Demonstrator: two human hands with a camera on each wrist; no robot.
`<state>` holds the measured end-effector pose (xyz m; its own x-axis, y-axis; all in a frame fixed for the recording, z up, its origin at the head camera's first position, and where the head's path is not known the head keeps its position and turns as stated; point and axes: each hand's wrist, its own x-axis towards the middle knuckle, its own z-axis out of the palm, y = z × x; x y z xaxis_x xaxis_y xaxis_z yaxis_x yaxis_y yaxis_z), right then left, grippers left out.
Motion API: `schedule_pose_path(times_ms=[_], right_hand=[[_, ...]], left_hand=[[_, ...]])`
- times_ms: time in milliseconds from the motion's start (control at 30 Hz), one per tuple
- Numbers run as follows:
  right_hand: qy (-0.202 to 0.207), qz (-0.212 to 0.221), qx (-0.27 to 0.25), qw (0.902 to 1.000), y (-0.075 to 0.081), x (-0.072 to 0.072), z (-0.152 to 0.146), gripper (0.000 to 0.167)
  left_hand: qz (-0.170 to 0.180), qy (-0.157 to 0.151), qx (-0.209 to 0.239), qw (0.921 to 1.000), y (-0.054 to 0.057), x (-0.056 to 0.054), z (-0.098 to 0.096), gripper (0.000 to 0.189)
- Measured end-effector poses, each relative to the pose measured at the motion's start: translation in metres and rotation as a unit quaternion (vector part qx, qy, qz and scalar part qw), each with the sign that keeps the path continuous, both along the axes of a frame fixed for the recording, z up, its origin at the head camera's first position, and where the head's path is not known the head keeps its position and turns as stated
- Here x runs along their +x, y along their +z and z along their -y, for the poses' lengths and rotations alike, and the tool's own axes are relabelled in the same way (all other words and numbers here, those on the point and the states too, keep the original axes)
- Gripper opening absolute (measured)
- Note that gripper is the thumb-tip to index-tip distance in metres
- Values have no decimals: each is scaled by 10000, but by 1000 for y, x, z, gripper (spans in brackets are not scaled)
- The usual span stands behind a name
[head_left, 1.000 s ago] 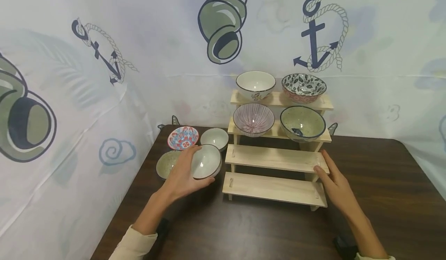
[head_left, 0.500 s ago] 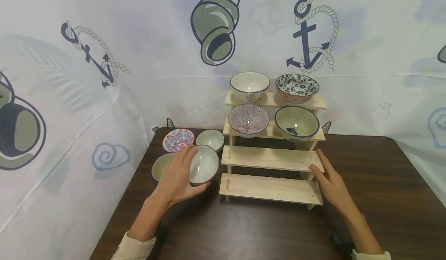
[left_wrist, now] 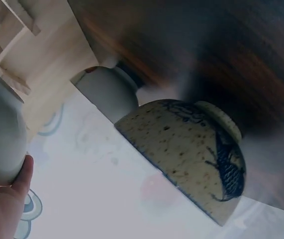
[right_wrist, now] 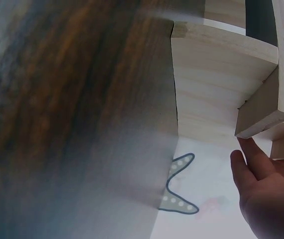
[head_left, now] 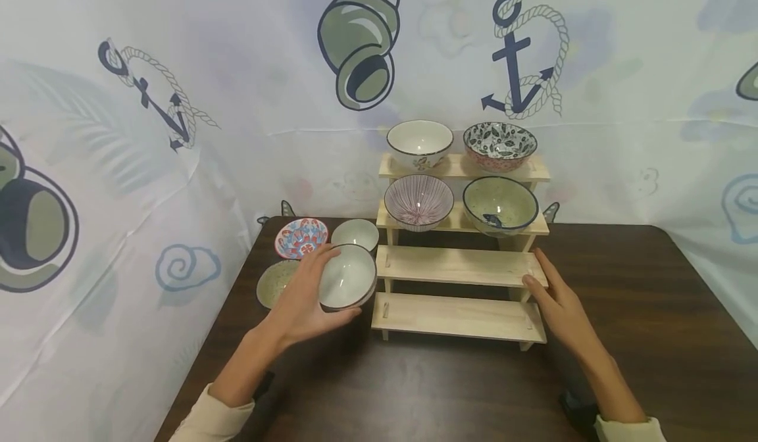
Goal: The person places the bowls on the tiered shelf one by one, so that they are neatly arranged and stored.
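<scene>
My left hand (head_left: 304, 304) grips a white bowl (head_left: 348, 277) with a dark rim, thumb at its near side and fingers round the far left. The bowl overlaps the left end of the wooden tiered stand (head_left: 456, 314). In the left wrist view a thumb presses the white bowl (left_wrist: 2, 137), which shows a bit of red pattern. My right hand (head_left: 562, 310) holds the right end of the stand's second board from the bottom, thumb at the front corner. The right wrist view shows its fingers (right_wrist: 253, 157) against the wood from the side.
Beside the left hand stand a speckled green bowl (head_left: 274, 284), a red-and-blue patterned bowl (head_left: 301, 237) and another white bowl (head_left: 355, 233). The upper tiers bear a striped bowl (head_left: 419, 202), a green bowl (head_left: 500, 204), a white bowl (head_left: 419, 139) and a leaf-patterned bowl (head_left: 500, 145).
The left hand has moved the white bowl slightly right, so it overlaps the stand's left end. The right hand keeps its place on the stand. The head view has shifted a little.
</scene>
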<state>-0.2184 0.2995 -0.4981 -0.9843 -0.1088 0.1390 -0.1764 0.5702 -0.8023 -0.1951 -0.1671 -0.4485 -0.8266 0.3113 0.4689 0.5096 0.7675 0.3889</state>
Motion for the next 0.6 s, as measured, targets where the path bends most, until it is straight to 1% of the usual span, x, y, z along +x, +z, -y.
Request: schedule_pose_path(times_ms=[133, 300, 500, 600], right_hand=[[-19, -55, -14, 10000, -1, 0, 0, 69], [-9, -80, -38, 10000, -2, -5, 0, 69], [-46, -149, -79, 9998, -4, -9, 0, 69], [-49, -157, -92, 9998, -6, -8, -1, 69]], left_hand=[[201, -186, 232, 9994, 5, -1, 1, 99], [422, -385, 477, 9972, 11, -5, -3, 97], [735, -568, 586, 9940, 19, -8, -13, 97], [839, -681, 605, 9923, 21, -8, -17, 97]])
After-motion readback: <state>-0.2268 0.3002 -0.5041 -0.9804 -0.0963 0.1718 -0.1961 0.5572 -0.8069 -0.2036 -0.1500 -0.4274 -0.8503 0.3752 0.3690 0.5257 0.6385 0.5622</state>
